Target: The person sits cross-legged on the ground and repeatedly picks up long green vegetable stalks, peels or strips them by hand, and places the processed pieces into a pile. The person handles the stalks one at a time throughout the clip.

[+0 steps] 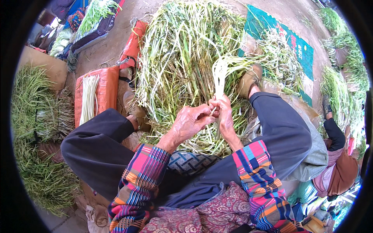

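Observation:
My right hand [223, 112] is shut around a bunch of pale, blanched leafy stalks [220, 77], whose yellowish tips bend over to the right at the top. Against it, my left hand [191, 121] pinches a thin pale strand [213, 111] between thumb and fingers. Below both hands and between my legs spreads a large heap of green and yellowed leaves [180, 58]. To the left, a neat bundle of trimmed white stalks [89, 97] lies on an orange wrapped block [109, 90].
A second orange wrapped bundle [134, 43] lies beyond the block. Leaf scraps [279, 55] cover part of a green printed sheet [307, 58] at upper right. Green bunches [35, 110] line the left side. Another person [335, 166] sits at the right, near more greens [335, 90].

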A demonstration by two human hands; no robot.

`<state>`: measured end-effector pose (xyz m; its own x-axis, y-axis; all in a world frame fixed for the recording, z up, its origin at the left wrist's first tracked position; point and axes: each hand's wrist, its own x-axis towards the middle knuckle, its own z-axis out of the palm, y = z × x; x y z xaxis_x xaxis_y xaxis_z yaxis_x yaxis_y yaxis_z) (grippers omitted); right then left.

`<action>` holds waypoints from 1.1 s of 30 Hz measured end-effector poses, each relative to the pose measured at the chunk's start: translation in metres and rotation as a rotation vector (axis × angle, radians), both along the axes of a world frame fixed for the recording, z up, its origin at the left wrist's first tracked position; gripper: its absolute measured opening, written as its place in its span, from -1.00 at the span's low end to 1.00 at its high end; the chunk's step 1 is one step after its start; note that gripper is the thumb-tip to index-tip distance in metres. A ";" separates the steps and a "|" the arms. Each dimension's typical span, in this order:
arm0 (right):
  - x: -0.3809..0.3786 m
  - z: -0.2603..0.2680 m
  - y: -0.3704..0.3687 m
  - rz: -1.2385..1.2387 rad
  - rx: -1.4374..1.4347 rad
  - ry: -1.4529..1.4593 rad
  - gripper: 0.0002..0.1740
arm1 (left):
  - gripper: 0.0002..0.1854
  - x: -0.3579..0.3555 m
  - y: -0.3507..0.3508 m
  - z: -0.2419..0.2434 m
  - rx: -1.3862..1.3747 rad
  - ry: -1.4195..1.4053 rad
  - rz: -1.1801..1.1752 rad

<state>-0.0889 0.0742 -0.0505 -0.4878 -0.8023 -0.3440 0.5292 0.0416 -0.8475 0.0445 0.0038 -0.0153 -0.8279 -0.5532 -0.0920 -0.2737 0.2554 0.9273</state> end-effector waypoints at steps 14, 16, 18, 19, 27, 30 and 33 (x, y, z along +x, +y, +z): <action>-0.055 -0.018 0.003 -0.265 -0.164 -0.124 -0.88 | -0.70 0.023 0.007 0.045 0.729 0.207 0.211; -0.060 -0.027 0.004 -0.327 -0.172 -0.156 -0.88 | -0.69 0.031 0.004 0.063 0.877 0.427 0.235; -0.066 -0.033 0.005 -0.407 -0.117 -0.189 -0.90 | -0.67 0.043 0.001 0.084 0.950 0.720 0.248; -0.067 -0.034 0.005 -0.369 -0.150 -0.216 -0.90 | -0.68 0.048 -0.001 0.091 1.039 0.908 0.261; -0.046 -0.011 -0.008 -0.203 -0.196 -0.275 -0.81 | -0.79 0.023 -0.014 0.058 0.148 0.159 0.232; -0.026 0.002 -0.010 -0.138 -0.159 -0.227 -0.82 | -0.87 0.001 -0.002 0.025 0.113 0.089 0.174; -0.013 0.011 -0.010 -0.067 -0.075 -0.259 -0.84 | -0.84 -0.008 0.007 0.008 0.298 0.083 0.198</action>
<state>-0.1023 0.0641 -0.0391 -0.4440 -0.7991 -0.4054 0.7283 -0.0583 -0.6828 0.0369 0.0107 -0.0071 -0.7187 -0.6626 -0.2106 -0.2119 -0.0797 0.9740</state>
